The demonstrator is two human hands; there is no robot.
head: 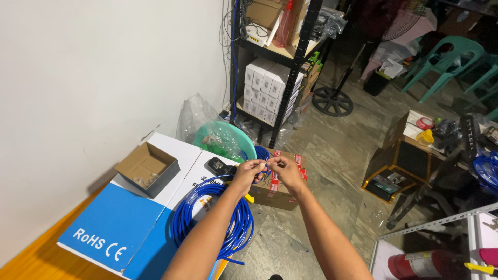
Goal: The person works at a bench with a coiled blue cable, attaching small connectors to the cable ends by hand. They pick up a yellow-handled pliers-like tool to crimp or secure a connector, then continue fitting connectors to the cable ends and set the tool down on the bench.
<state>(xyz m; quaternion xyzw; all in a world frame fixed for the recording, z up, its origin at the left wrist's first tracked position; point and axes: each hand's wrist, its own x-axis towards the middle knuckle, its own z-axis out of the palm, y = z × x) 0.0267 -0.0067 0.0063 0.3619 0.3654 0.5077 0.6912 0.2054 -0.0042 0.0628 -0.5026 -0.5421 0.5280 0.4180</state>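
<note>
Cluttered storeroom, blue/white box top point(155, 207): L hand point(248, 171) & R hand point(284, 170) pinch blue cable end point(264, 167) at 12 o'clock of cable coil point(212, 218); end unfinished.

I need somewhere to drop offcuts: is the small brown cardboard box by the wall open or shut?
Open. The small cardboard box has its flaps folded outward, and its inside shows a few small pale bits at the bottom.

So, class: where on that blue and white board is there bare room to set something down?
Bare room: the blue corner, bordered by the small open box and the blue cable coil. Crowded: around both hands, left hand and right hand.
</note>
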